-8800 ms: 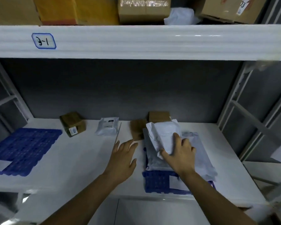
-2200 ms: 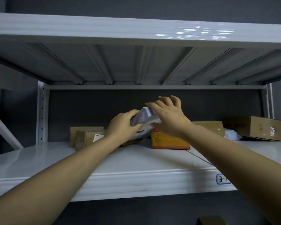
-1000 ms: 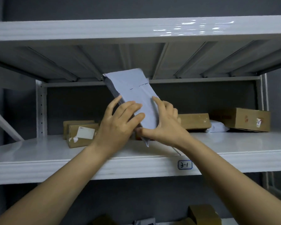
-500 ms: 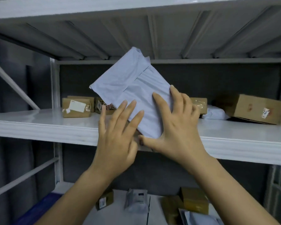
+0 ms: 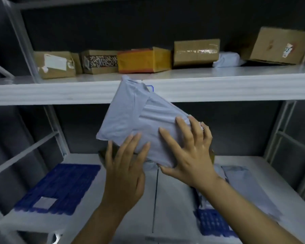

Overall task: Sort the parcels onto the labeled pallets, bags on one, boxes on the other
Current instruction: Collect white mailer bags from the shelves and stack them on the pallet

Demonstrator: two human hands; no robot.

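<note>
Lower grey bag (image 5: 141,124), pinched in right hand (image 5: 188,155) and steadied by flat-fingered left hand (image 5: 125,175), squarely onto right blue pallet (image 5: 213,224) atop stacked bags (image 5: 250,187), clear of left pallet (image 5: 65,187).

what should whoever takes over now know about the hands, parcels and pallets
Right hand grips the grey mailer bag, thumb under its lower edge; left hand presses straight fingers against it, in the air below the upper shelf.
Done: grey bags piled on the right blue pallet.
Left: add this bag there; the white bag and cardboard boxes on the upper shelf remain; left blue pallet has no boxes yet.
</note>
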